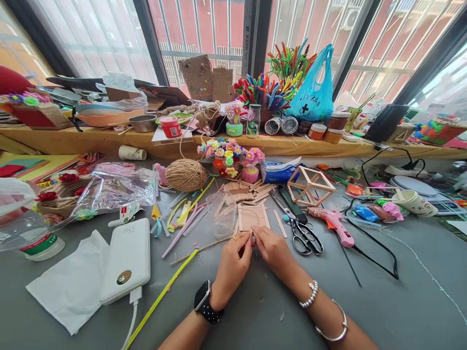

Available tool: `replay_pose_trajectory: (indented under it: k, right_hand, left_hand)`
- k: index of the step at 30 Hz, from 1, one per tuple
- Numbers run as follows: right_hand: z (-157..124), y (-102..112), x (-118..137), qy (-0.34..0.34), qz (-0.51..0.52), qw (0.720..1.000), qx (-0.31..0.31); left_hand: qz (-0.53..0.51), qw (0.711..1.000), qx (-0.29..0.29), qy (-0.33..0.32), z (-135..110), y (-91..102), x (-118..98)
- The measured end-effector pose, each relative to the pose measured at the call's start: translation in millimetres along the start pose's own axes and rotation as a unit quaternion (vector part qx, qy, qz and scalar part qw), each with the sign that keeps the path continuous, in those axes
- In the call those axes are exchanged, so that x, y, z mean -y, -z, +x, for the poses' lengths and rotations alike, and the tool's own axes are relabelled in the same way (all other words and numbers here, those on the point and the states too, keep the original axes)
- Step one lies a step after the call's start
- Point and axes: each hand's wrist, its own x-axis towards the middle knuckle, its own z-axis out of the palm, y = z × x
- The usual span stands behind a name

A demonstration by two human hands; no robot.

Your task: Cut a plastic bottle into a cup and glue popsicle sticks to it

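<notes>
My left hand [235, 257] and my right hand [273, 250] meet at the table's middle, fingertips pinched together. A brown length of twine [207, 246] trails left from my left fingers, and a thin loop seems to arch above the fingertips. My right fingers close at the same spot; the small piece between them is mostly hidden. Just beyond lies a flat panel of craft sticks [251, 217], with loose craft sticks [251, 192] behind it. To the right of my right hand are scissors [301, 231] and a pink glue gun [337, 226].
A ball of twine [186, 175] sits behind, beside crocheted flowers [226, 154]. A wooden stick frame [312, 187] stands right of a tissue pack [280, 171]. A white power bank [127, 260] and a yellow strip [164, 291] lie left. A crowded shelf [204, 148] runs along the windows.
</notes>
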Motion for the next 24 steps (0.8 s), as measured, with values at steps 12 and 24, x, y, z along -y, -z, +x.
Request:
replay_pose_trajectory:
  k: [12, 24]
  right_hand:
    - [5.5, 8.5, -0.1, 0.041, -0.153, 0.987, 0.035]
    - [-1.9, -8.2, 2.1, 0.036, -0.152, 0.987, 0.023]
  left_hand:
    - [0.053, 0.998, 0.008, -0.034, -1.8, -1.7, 1.2]
    - [0.085, 0.995, 0.025, -0.039, -3.2, -2.0, 4.4]
